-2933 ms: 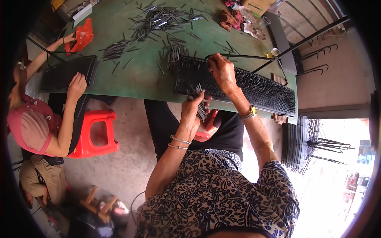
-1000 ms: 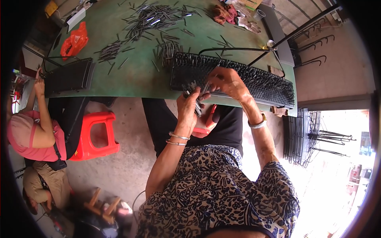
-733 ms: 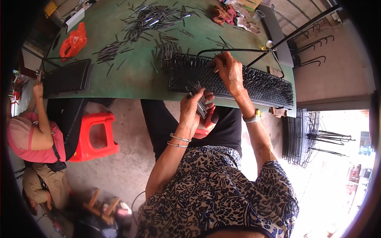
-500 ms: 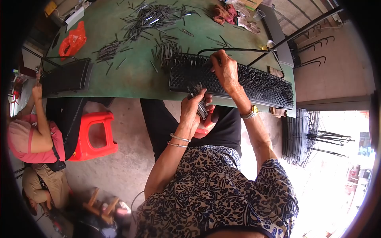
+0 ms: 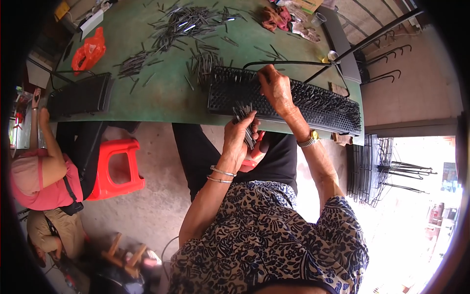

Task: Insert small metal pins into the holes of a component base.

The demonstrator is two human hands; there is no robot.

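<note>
My left hand is closed round a bundle of thin dark strips, just in front of the table edge. The strips fan out above the thumb. My right hand hangs over a long black perforated tray, fingertips pinched at its far side. Whatever those fingers pinch is too small or hidden to make out. Rows of small holes cover the tray, and many dark strips stand upright in it along the far side and to the right. A black metal rod frame rises behind the tray.
Loose dark strips are heaped on the green table, with smaller piles nearer the tray. A red plastic bag lies at the left. A co-worker sits beside a red stool with a similar tray.
My right hand has shifted slightly left over the tray, still pinched. My left hand keeps the bundle in nearly the same place. The co-worker's arms have moved at the left.
</note>
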